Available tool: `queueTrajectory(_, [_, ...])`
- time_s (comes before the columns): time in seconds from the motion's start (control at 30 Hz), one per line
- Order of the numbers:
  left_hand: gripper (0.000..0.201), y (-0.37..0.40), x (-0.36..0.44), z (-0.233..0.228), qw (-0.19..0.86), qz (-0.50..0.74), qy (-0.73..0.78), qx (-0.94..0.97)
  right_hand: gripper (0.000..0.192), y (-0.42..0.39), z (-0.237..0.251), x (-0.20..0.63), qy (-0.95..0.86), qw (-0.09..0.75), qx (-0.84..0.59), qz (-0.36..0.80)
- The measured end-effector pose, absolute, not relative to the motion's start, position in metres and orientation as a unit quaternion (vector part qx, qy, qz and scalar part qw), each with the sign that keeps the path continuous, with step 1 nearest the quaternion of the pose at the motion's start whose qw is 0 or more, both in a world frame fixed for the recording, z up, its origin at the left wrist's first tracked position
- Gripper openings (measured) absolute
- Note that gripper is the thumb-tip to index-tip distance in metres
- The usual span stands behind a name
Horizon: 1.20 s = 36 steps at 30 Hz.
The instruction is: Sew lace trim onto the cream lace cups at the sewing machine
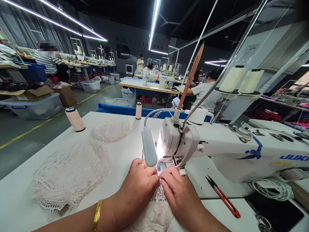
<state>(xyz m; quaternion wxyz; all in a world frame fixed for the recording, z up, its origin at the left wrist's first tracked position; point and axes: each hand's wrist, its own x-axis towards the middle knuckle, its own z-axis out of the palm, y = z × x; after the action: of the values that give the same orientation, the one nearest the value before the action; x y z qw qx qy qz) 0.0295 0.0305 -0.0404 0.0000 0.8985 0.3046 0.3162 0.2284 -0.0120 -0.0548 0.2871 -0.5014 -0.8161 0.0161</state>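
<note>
Both my hands meet just in front of the needle area of a white sewing machine (205, 132). My left hand (138, 187), with a ring and a gold bangle, has its fingers closed on the edge of a piece of cream lace fabric (156, 212). From the other side my right hand (180, 190) pinches the same lace edge, its fingertips close to the left ones. The lace trails down between my wrists toward me. A small grey lamp (149, 146) on a bent neck hangs over my fingers, and its light falls by the needle.
Stacked cream lace pieces (72, 174) lie at left, with a smaller pile (111, 131) behind. Peach thread cones (75, 120) stand near the far edge. Red-handled thread snips (223, 196) lie right of my hand. Other people sit at machines beyond.
</note>
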Motion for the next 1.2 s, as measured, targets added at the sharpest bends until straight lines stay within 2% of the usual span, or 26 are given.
queueTrajectory(0.37, [0.013,0.03,0.024,-0.054,-0.015,0.297,0.319,0.9,0.032,-0.006,-0.051,0.234,-0.827,0.274,-0.491,-0.018])
queueTrajectory(0.67, [0.013,0.032,0.027,-0.054,-0.034,0.297,0.328,0.896,0.033,-0.004,-0.055,0.234,-0.819,0.277,-0.502,-0.033])
queueTrajectory(0.97, [0.017,0.029,0.024,-0.035,-0.034,0.283,0.315,0.905,0.038,-0.001,-0.06,0.235,-0.813,0.277,-0.506,-0.079])
queueTrajectory(1.2, [0.016,0.032,0.025,-0.039,0.001,0.258,0.319,0.912,0.04,0.0,-0.061,0.233,-0.812,0.262,-0.514,-0.089])
